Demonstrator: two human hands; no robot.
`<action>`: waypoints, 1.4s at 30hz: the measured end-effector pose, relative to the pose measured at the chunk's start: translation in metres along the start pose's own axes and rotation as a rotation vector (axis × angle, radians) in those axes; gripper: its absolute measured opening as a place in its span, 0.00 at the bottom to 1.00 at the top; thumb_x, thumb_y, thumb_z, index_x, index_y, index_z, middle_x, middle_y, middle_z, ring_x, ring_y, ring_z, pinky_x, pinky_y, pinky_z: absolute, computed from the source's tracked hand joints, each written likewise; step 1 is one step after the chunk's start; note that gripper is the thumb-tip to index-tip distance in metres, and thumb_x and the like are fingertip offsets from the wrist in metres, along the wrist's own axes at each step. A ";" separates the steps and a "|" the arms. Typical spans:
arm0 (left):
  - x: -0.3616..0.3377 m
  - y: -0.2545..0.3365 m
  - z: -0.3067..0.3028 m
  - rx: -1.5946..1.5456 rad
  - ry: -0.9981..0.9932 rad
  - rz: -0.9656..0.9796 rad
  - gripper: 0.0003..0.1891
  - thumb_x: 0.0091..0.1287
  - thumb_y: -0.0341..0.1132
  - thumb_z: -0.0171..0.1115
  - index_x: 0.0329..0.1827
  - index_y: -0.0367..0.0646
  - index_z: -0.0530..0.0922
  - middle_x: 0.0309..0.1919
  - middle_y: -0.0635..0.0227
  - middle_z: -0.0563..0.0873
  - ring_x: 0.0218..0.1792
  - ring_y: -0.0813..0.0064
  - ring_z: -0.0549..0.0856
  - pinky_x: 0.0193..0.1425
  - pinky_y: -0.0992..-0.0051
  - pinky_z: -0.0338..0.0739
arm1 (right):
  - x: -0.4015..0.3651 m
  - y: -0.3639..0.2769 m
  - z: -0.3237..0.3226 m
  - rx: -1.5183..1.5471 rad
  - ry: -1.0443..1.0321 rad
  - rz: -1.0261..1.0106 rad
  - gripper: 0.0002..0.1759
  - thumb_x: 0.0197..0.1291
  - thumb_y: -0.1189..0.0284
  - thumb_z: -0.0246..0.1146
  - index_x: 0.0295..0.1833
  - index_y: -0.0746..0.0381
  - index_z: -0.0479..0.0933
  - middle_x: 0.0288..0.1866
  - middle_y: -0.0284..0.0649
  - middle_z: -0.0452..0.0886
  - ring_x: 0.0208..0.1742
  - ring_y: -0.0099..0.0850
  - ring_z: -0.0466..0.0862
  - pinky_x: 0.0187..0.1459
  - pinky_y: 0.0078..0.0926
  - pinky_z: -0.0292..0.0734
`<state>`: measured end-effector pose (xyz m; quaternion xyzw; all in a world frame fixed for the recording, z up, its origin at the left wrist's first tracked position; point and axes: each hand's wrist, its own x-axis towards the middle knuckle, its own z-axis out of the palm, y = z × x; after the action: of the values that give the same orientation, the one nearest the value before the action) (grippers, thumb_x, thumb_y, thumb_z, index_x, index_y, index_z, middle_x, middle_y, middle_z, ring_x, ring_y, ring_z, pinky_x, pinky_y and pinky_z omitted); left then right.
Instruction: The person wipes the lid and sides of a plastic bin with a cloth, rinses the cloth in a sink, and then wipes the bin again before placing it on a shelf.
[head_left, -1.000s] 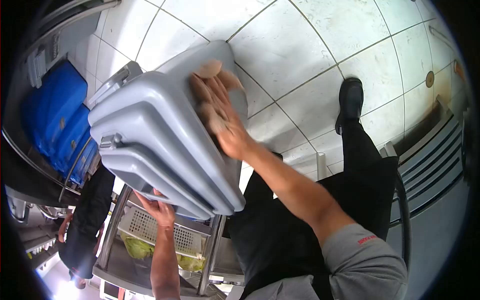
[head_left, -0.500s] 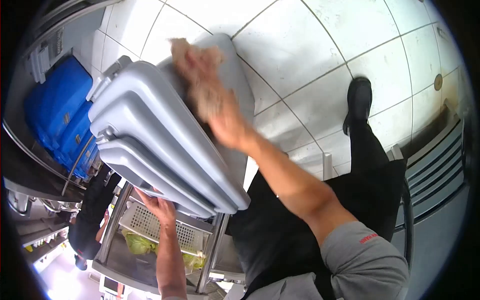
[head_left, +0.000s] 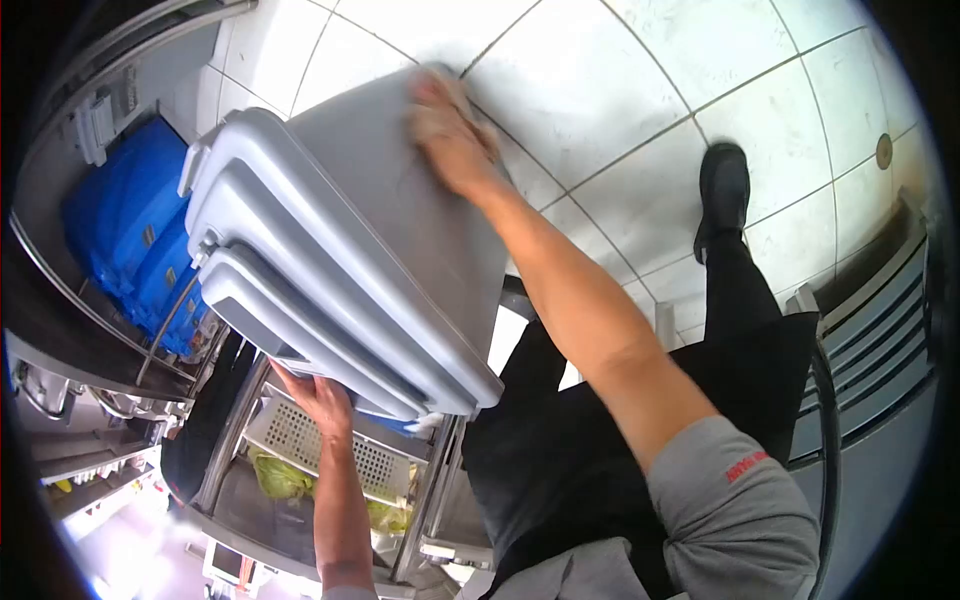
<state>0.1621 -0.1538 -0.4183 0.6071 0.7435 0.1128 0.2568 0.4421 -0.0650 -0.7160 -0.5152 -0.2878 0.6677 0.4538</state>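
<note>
A large grey plastic bin (head_left: 390, 180) with a ridged, stepped grey lid (head_left: 330, 270) stands tilted in front of me. My left hand (head_left: 325, 405) grips the lid's lower edge near a recessed opening, its fingertips partly hidden beneath it. On the bin's far side wall lies my right hand (head_left: 458, 150), blurred by motion, pressing a crumpled tan cloth (head_left: 455, 92) against the surface near its base edge. Much of the cloth is smeared or covered by the hand.
White floor tiles (head_left: 600, 80) spread beyond the bin. Blue plastic-covered items (head_left: 130, 220) sit on a rack at left. Below my left hand, a metal shelf holds a white perforated basket (head_left: 375, 470) and green leafy produce (head_left: 280, 475). A slatted grey panel (head_left: 870, 350) is at right. A person in black (head_left: 195, 440) stands at left.
My right hand has swept the cloth to the right across the bin's side, towards its base edge. My left hand keeps its hold on the lid. The person at left has shifted.
</note>
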 end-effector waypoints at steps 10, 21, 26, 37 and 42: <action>-0.014 -0.006 0.001 -0.231 0.015 -0.135 0.41 0.80 0.34 0.59 0.86 0.32 0.43 0.78 0.47 0.65 0.72 0.64 0.72 0.77 0.68 0.65 | -0.016 -0.122 0.021 0.127 0.037 -0.349 0.27 0.79 0.57 0.48 0.73 0.59 0.73 0.72 0.44 0.79 0.72 0.43 0.76 0.73 0.40 0.64; -0.009 0.019 0.012 -0.241 0.099 -0.304 0.40 0.77 0.35 0.64 0.85 0.36 0.50 0.76 0.52 0.70 0.71 0.62 0.75 0.78 0.65 0.65 | -0.102 0.120 0.018 0.005 0.372 0.195 0.35 0.79 0.58 0.46 0.83 0.66 0.57 0.86 0.53 0.56 0.88 0.45 0.52 0.85 0.35 0.44; -0.004 0.041 0.026 -0.283 0.134 -0.353 0.38 0.79 0.35 0.61 0.84 0.34 0.51 0.76 0.50 0.71 0.70 0.63 0.74 0.76 0.68 0.64 | -0.161 -0.113 0.016 0.177 0.043 -0.173 0.29 0.76 0.77 0.48 0.81 0.59 0.65 0.85 0.48 0.62 0.86 0.44 0.57 0.84 0.42 0.49; -0.002 0.105 0.054 -0.470 0.197 -0.608 0.39 0.80 0.32 0.57 0.87 0.47 0.45 0.76 0.51 0.69 0.72 0.58 0.74 0.78 0.55 0.67 | -0.112 -0.012 -0.043 0.047 0.200 0.064 0.21 0.74 0.61 0.59 0.68 0.50 0.83 0.72 0.41 0.81 0.78 0.44 0.72 0.80 0.40 0.62; -0.006 0.085 0.021 0.013 0.011 -0.136 0.46 0.77 0.38 0.63 0.88 0.46 0.40 0.85 0.51 0.51 0.83 0.53 0.53 0.85 0.52 0.48 | -0.055 0.042 -0.051 -0.347 0.087 0.237 0.24 0.75 0.62 0.57 0.71 0.56 0.78 0.73 0.41 0.79 0.77 0.39 0.73 0.77 0.35 0.65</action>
<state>0.2454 -0.1426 -0.3939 0.5562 0.7851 0.0935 0.2559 0.4805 -0.1363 -0.7439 -0.6443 -0.3159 0.6339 0.2887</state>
